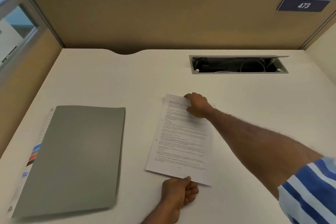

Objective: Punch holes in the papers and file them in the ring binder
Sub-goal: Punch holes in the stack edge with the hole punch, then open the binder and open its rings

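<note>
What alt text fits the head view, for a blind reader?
A right hand grips the far edge of printed papers on a desk; the left hand pinches the near edge. A closed grey binder lies left of them.

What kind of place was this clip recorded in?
Most likely an office cubicle: a white desk fenced by tan partition panels, a number plate reading 473 on the panel, and a cable hatch set into the desktop.

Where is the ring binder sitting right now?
In the head view, the closed grey ring binder lies flat on the left part of the desk, just left of the papers.
</note>
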A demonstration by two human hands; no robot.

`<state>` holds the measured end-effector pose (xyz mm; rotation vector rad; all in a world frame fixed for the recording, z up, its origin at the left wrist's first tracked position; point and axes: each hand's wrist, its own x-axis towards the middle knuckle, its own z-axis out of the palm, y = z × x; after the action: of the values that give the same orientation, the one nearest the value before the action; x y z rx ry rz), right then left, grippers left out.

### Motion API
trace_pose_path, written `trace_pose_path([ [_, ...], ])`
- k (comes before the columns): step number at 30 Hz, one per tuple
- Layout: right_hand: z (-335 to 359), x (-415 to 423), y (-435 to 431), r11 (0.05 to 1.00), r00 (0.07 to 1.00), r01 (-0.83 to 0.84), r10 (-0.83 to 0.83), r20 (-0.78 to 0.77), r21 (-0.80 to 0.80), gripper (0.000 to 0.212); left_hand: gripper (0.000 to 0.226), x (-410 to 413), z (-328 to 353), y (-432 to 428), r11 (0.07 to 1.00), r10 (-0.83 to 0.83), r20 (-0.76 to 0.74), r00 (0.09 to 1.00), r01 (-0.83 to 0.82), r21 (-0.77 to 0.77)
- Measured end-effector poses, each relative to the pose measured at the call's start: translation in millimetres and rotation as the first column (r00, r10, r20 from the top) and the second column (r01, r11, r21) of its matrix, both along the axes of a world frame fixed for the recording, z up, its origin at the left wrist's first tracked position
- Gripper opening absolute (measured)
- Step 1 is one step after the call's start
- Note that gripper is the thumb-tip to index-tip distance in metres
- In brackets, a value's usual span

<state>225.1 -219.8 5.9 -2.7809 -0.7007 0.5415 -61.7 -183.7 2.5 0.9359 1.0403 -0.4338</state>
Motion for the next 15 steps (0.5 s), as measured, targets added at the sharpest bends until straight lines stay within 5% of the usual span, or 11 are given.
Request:
trace_pose_path([
  [9, -14, -10, -1, 0.994, 0.993, -0.068, 0.059, 0.102, 0.086, 0.068, 0.025, 5, 10, 21, 0.968, -0.248, 0.010, 0.969, 0.247, 0.030],
  [15, -10, -35, 6, 0.942, 0.974, -0.014, -0.062, 0.216, 0.335, 0.054, 0.020, 6, 25, 99, 0.880, -0.316, 0.139, 0.939, 0.235, 0.412],
])
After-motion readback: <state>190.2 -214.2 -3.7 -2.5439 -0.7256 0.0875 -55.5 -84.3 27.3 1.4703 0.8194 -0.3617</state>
